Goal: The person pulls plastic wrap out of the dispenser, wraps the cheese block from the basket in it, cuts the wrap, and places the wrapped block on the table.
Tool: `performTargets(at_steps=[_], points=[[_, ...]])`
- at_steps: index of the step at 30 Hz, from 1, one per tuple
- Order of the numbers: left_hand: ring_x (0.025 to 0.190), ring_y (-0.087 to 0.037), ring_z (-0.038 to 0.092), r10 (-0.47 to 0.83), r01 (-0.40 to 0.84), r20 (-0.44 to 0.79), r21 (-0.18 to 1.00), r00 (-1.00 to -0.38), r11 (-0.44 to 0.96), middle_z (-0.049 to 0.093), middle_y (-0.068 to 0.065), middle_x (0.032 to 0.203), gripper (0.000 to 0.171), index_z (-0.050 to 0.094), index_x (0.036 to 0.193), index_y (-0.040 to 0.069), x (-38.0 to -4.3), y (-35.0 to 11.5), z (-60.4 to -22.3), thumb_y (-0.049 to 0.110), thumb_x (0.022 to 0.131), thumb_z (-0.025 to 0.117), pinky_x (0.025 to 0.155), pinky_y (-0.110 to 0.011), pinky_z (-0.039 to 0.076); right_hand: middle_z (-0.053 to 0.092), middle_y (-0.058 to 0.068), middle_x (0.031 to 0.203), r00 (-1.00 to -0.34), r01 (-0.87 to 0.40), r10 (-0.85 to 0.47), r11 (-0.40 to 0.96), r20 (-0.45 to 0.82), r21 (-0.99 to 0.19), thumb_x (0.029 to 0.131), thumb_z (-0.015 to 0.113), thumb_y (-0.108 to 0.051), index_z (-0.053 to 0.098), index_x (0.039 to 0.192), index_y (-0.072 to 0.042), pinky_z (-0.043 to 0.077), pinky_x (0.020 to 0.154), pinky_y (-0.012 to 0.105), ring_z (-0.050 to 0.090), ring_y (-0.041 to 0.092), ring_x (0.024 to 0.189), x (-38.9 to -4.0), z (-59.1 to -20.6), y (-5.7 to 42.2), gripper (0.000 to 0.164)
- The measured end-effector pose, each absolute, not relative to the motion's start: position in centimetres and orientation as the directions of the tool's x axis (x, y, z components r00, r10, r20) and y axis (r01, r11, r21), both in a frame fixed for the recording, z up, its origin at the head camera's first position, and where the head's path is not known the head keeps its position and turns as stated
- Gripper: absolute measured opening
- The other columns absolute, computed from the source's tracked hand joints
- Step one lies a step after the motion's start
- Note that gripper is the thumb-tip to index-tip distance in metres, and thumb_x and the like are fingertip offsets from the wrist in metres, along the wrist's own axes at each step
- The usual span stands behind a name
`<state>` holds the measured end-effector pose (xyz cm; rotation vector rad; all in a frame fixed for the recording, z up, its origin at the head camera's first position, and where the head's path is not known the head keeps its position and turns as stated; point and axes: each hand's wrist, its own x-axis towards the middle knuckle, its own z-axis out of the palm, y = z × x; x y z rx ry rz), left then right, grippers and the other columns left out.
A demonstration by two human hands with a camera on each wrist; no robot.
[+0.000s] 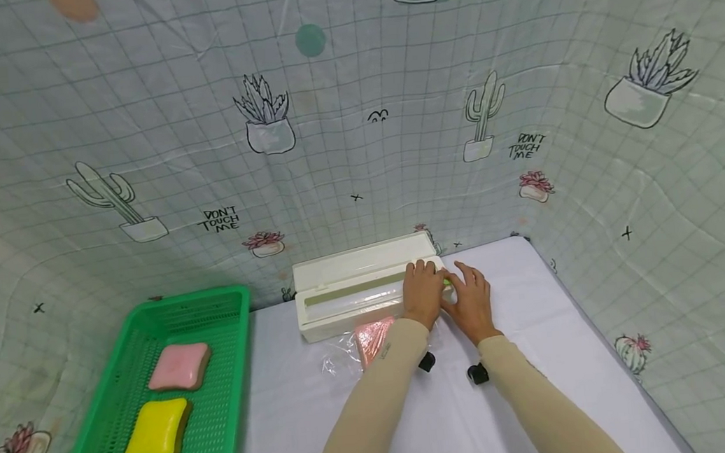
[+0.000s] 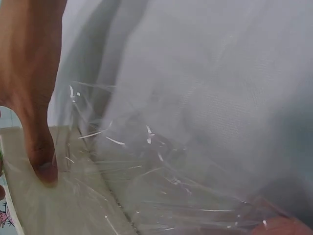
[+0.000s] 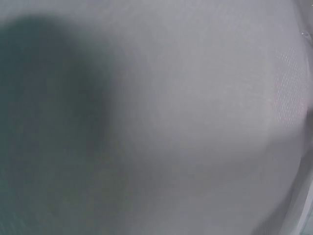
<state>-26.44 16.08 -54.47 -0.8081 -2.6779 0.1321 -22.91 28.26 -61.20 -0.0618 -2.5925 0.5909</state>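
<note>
A long white cling film dispenser point(image 1: 325, 327) lies at the back of the table with its lid point(image 1: 365, 260) raised and a clear roll point(image 1: 355, 303) inside. My left hand point(image 1: 423, 294) grips its front side towards the right. In the left wrist view the thumb point(image 2: 44, 166) presses the front wall. My right hand point(image 1: 472, 306) has thumb and forefinger round the dispenser's right end, by a small green piece point(image 1: 447, 282). Just in front, partly under the left sleeve, lies a pink sponge point(image 1: 372, 338) in crinkled clear film point(image 1: 340, 358).
At the left stands a green basket point(image 1: 246, 361) holding a pink sponge point(image 1: 179, 366) and a yellow sponge point(image 1: 156, 432). A patterned cloth point(image 1: 357, 149) hangs behind and around the white-covered table point(image 1: 288, 428). The right wrist view is mostly blurred white cloth and shadow.
</note>
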Motion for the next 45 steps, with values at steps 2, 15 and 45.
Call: performTargets(at_steps=[2,15,45], points=[[0.113,-0.012,0.058,0.551,0.515,0.285,-0.195,-0.784,0.835,0.070,0.011,0.115,0.027,0.079,0.120,0.032,-26.4,15.7,-54.5,0.045,0.099,0.068,0.102,-0.032,0.041,0.050,0.023,0.152,-0.888,-0.057,0.143,0.909,0.437,-0.412,0.081,0.094,-0.024,0.069,0.136,-0.006,0.036,0.110,0.065,0.043,0.047,0.137,-22.9,-61.2,28.0,0.063],[0.111,-0.013,0.058,0.525,0.474,0.283,-0.233,-0.803,0.849,0.068,0.008,0.111,0.021,0.081,0.110,0.032,-26.4,13.0,-54.3,0.044,0.094,0.074,0.100,-0.032,0.042,0.048,0.023,0.153,-0.905,-0.054,0.124,0.915,0.407,-0.399,0.084,0.090,-0.032,0.065,0.144,-0.006,0.033,0.115,0.064,0.040,0.047,0.141,-23.0,-60.8,26.8,0.070],[0.106,-0.013,0.058,0.489,0.450,0.338,-0.189,-0.805,0.873,0.064,0.008,0.102,0.016,0.079,0.100,0.030,-25.7,6.9,-54.4,0.044,0.097,0.071,0.098,-0.031,0.043,0.047,0.025,0.150,-0.901,-0.079,0.112,0.907,0.419,-0.413,0.083,0.090,-0.029,0.062,0.144,-0.002,0.029,0.113,0.065,0.037,0.049,0.139,-22.7,-60.9,28.1,0.073]])
